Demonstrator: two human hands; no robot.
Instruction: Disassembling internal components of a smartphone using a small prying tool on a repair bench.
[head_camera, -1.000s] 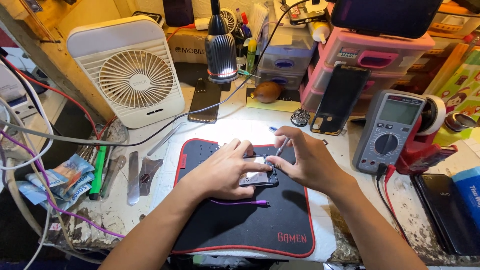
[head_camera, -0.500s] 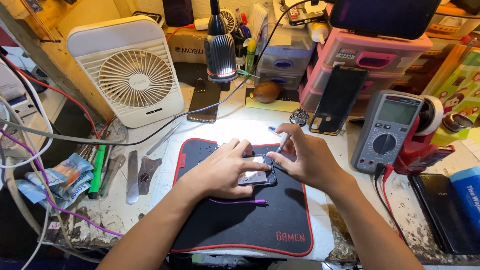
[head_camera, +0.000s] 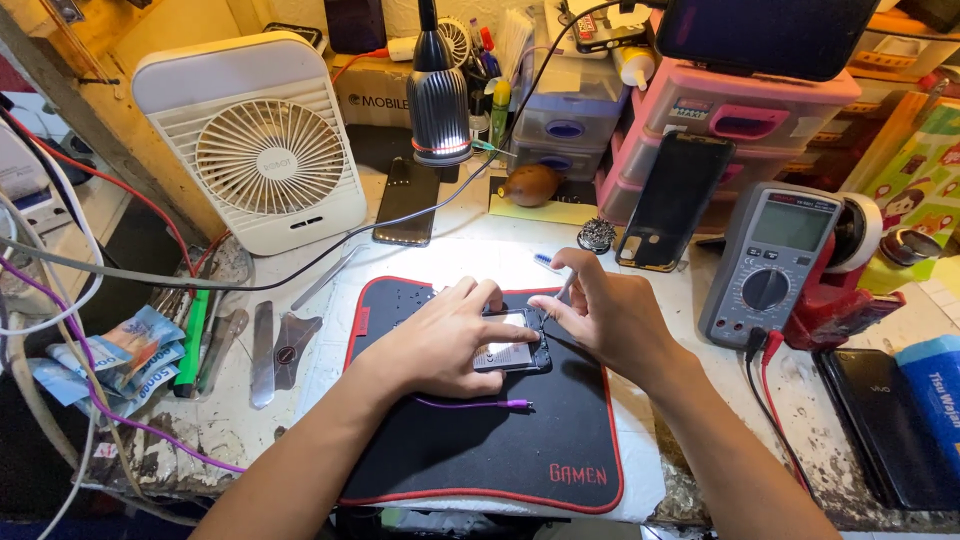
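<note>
Opened phone (head_camera: 512, 342) lies back-up near the centre top of the black mat (head_camera: 480, 450), under the lamp (head_camera: 438, 95). Rear cover appears off: pale battery surface and dark frame exposed.

Left hand (head_camera: 440, 340) lies flat over the phone's left half, fingers spread and pressing it to the mat; not closed round anything, a hold-down rather than a grip.

Right hand (head_camera: 605, 315) sits at the phone's right edge. Thumb and forefinger pinched on a thin tool (head_camera: 562, 290); tip meets the phone's upper right corner. Tool kind too small to tell.

Progress, judged: phone already open, work in hand is inside the frame. No removed screws or parts can be made out on the mat. Battery looks in place. Reassembly not begun.

Purple cable (head_camera: 470, 404) lies loose on the mat just below the phone, not plugged in. Metal pry tools (head_camera: 262, 350) unused at the left of the worktop (head_camera: 700, 400). Multimeter (head_camera: 768, 262) at right, leads trailing toward the near edge, not at the phone.
</note>
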